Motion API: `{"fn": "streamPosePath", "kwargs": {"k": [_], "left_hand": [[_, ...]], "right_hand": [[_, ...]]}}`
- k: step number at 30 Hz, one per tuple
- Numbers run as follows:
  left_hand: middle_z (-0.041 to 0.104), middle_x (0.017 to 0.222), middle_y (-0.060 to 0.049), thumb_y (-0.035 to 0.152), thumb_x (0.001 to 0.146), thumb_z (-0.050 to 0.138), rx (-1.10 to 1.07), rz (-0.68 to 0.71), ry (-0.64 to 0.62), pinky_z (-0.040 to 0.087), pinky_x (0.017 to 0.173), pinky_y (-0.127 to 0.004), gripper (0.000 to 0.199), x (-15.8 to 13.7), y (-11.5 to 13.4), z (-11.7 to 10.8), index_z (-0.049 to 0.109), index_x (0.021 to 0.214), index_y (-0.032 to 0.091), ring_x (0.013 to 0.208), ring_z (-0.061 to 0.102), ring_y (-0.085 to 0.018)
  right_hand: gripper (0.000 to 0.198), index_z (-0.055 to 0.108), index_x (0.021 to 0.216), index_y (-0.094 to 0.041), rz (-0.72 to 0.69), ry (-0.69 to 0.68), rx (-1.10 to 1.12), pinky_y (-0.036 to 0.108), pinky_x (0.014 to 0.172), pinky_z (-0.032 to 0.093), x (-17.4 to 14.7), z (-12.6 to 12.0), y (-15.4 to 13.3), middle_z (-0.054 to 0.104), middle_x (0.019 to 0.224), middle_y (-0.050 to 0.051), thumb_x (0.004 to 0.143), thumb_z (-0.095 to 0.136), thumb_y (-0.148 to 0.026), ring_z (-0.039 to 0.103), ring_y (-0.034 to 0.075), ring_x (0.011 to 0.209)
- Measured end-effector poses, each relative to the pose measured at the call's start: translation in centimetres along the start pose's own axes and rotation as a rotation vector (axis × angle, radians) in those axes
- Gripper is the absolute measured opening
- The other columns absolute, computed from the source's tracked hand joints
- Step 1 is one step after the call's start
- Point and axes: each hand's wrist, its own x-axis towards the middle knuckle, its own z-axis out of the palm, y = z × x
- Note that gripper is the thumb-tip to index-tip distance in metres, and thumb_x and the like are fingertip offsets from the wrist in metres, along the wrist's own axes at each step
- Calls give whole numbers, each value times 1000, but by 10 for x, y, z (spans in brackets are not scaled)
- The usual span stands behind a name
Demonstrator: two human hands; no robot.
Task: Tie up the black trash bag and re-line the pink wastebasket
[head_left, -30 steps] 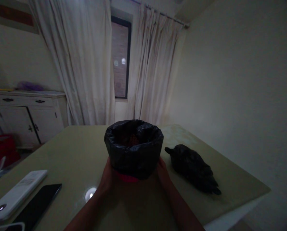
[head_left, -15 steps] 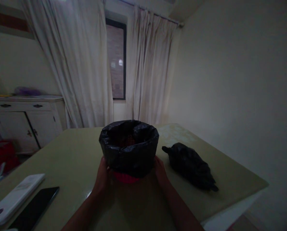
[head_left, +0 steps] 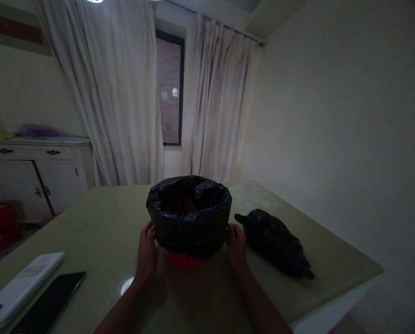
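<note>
A small round bin stood upright on the pale green table, near the person's edge and about midway across it. Only a strip of its red wall showed at the bottom; the rest was covered by a black plastic liner, crinkled and glossy, folded down over the rim and hanging most of the way down the outside. The mouth was open, and a little red mesh showed deep inside. The left hand and the right hand pressed flat against opposite sides of it.
</note>
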Motion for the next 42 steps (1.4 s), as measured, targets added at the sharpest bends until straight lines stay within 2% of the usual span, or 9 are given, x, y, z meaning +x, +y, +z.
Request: {"fn": "streamPosePath", "kwargs": {"k": [5,8,13,16,20,24,29,39,42], "left_hand": [[70,146,-16,67,104,55,-189,214,168,48,124,-58,58,6,42,-17,68,136,21,141,64,-37],[59,165,-15,61,107,53,-199,375,139,40,130,-57,61,15,81,-24,59,156,25,155,53,-35],[64,161,-12,58,103,62,99,638,-98,32,134,-60,47,22,131,-30,77,136,27,158,49,-35],[80,134,-10,57,99,66,176,646,-105,41,126,-59,35,20,147,-34,86,99,28,144,61,-36],[84,103,-7,57,97,64,159,573,-128,53,103,-46,37,16,169,-35,83,89,26,110,75,-31],[74,77,-1,57,98,58,149,500,-149,49,75,-35,40,17,195,-30,75,84,23,77,67,-22],[61,70,2,62,98,55,39,506,-107,43,69,-32,46,29,218,-20,67,77,23,75,57,-20],[75,99,-7,60,98,55,-13,527,-196,56,92,-40,44,47,224,-3,70,112,21,97,72,-26],[68,128,-16,54,96,64,-8,573,-58,53,111,-49,56,52,220,-4,61,138,17,124,66,-31]], "right_hand": [[74,75,89,-16,-81,157,51,28,50,34,18,-2,-52,57,64,0,92,57,-88,46,14,54],[85,78,99,-15,-111,52,35,29,49,37,51,-1,-99,63,71,3,92,45,-93,48,14,52],[51,86,97,-18,-242,-201,-600,35,79,52,98,4,-158,80,89,9,92,69,-66,72,24,82],[29,88,105,-22,-310,-270,-1025,36,82,51,102,9,-179,84,102,11,97,69,-42,76,29,97],[30,85,111,-20,-441,-338,-1297,38,84,52,102,19,-209,82,122,15,106,58,-32,76,32,111],[32,81,119,-18,-533,-278,-1178,37,90,54,111,37,-248,81,124,14,111,53,-33,75,30,115],[29,82,119,-22,-566,-235,-1059,39,97,55,124,67,-288,82,124,13,110,59,-36,75,30,117],[26,78,120,-23,-526,-177,-754,40,105,54,129,141,-328,80,131,13,111,57,-33,73,30,125],[21,77,115,-21,-647,-208,-585,38,106,53,121,162,-347,81,123,11,111,59,-31,74,27,120]]}}
